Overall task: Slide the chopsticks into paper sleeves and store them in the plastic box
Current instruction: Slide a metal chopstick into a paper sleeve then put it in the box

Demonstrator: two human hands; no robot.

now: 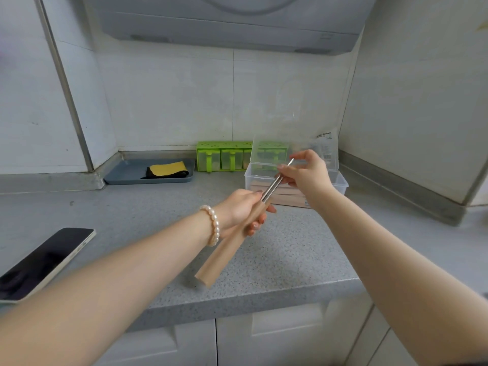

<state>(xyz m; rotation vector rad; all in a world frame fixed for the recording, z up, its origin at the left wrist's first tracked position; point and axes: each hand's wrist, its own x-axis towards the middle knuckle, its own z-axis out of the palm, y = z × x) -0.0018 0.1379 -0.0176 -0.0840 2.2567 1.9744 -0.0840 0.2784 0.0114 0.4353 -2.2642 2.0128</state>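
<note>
1. Metal chopsticks (276, 180), silver in colour, are held in the air above the counter, slanted, with the lower ends inside a tan paper sleeve (227, 245) and the upper ends free.
2. The left hand (241, 211) is clenched around the upper part of the sleeve; the lower end of the sleeve hangs over the counter near the front edge. A pearl bracelet (212, 225) is on the left wrist.
3. The right hand (306, 171) pinches the upper part of the chopsticks with the fingertips (284, 167).
4. Just behind the hands stands the clear plastic box (340, 182), its lid (295, 151) open and upright. Inside it lie several tan sleeves (287, 194); whether they are filled I cannot tell.
5. The counter (290, 260) is grey speckled stone. It goes into a corner with white wall tiles (171, 96), and a grey range hood (224, 25) hangs above.
6. At the back wall there is a green spice rack (224, 157), partly behind the box lid. To its left is a grey tray (124, 173) with a yellow and black cloth (167, 169) on it.
7. A dark phone (42, 262) lies on the left part of the counter, well apart from the hands.
8. The front edge of the counter passes under both forearms; white cabinet doors (285, 336) are below it. Bare counter lies between the phone and the sleeve.
</note>
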